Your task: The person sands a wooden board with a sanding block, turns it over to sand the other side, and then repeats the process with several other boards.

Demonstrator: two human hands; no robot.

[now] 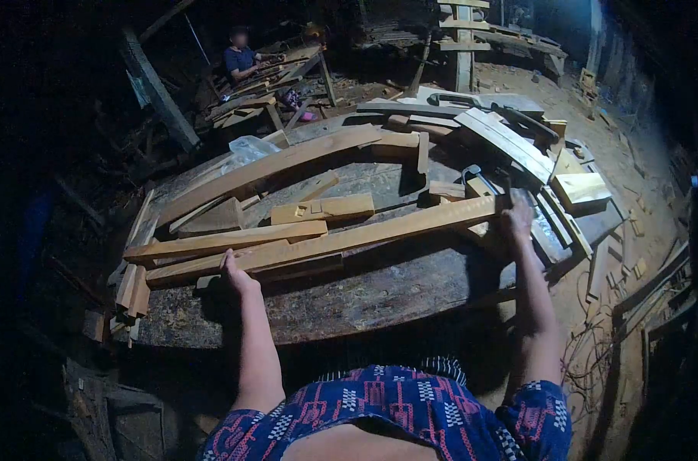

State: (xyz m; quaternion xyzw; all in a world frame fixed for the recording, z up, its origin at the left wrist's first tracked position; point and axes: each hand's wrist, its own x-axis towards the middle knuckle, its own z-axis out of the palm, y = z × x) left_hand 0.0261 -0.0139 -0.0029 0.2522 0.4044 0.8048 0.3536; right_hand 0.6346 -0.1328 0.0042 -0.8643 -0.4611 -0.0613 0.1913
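Right hand (520,219) blurred against the long beam (395,230)

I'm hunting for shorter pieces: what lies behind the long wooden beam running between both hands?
Behind the long wooden beam, a notched wooden block and, further left, a wooden bar can be seen. Anything low against the beam's far side is covered.

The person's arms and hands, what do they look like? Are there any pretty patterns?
Yes! The short left sleeve and right sleeve are dark blue, with reddish-pink shapes and whitish checks. Below them both arms are bare. The left hand and right hand wear no gloves.
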